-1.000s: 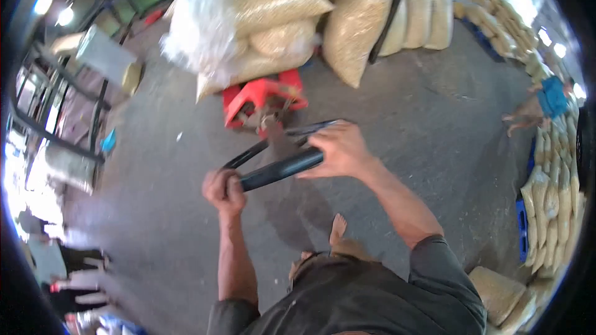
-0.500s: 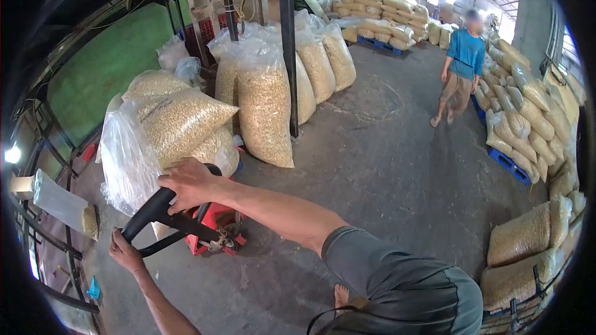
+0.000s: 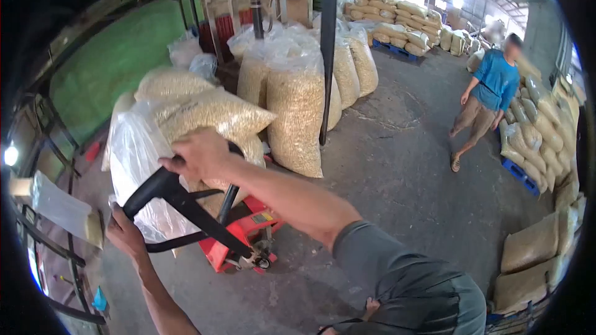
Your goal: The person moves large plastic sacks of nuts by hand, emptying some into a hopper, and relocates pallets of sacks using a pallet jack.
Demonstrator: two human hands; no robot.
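Observation:
Both my hands are closed round the black loop handle [image 3: 146, 195] of a red pallet jack [image 3: 245, 229]. My right hand [image 3: 205, 152] wraps the upper right end of the grip, with my arm stretched across the view. My left hand [image 3: 126, 234] grips the lower left end. Beyond the handle, several clear plastic sacks of pale pellet-like pieces [image 3: 211, 111] are heaped over the jack. A loose clear plastic sack top [image 3: 143, 161] hangs down beside the handle. What bears the sacks is mostly hidden.
Tall filled sacks [image 3: 295, 118] stand behind a black post [image 3: 328, 56]. A person in a blue top [image 3: 493, 84] walks at the right, near sacks on a blue pallet [image 3: 520, 177]. More sacks [image 3: 528, 254] lie at the lower right. Grey concrete floor [image 3: 397, 192] runs between.
The jack's red body shows more fully below the handle. The heaped sacks and post appear farther right and larger. The person in blue has come closer.

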